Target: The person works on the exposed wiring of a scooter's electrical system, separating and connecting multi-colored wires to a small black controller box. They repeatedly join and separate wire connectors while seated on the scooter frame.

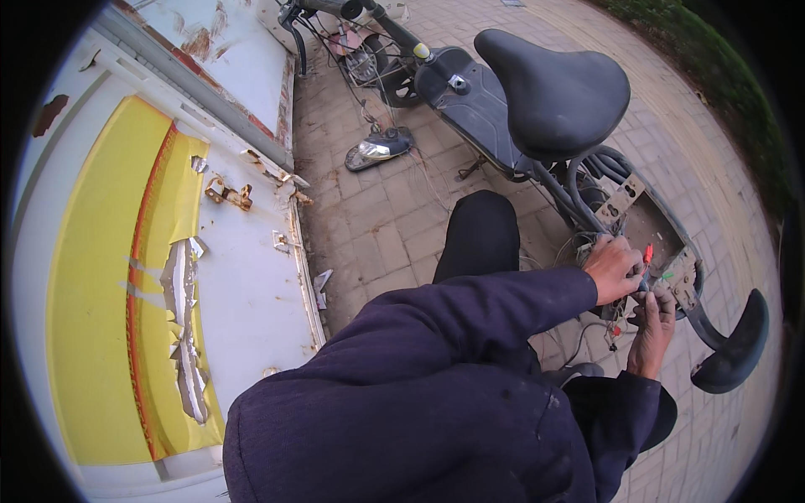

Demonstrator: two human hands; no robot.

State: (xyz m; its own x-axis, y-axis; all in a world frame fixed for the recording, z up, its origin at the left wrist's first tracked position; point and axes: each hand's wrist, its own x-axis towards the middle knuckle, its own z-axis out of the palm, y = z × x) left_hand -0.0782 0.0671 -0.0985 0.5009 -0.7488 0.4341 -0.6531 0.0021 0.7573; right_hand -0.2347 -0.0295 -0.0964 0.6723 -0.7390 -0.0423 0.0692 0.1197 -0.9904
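At the opened rear of an electric scooter, both hands work among loose wires. My left hand (pixel 614 268) is pinched on wires beside a red connector (pixel 648 253) and a green one (pixel 667 276). Just below it my right hand (pixel 652 329) has finger and thumb closed on a small blue wire piece (pixel 644 285), partly hidden by the fingers. A metal bracket with holes (pixel 619 199) and a second bracket (pixel 684 274) sit on the open rear frame (pixel 662 220). More tangled wires and small connectors hang below my hands.
Above are the black seat (pixel 553 96), deck (pixel 461 109) and front wheel (pixel 362 63). A detached lamp housing (pixel 377 151) lies on the paving (pixel 386 243). A padded backrest (pixel 731 352) sticks out right. A rusty white panel with torn yellow sheet (pixel 101 318) stands left; a hedge borders the path.
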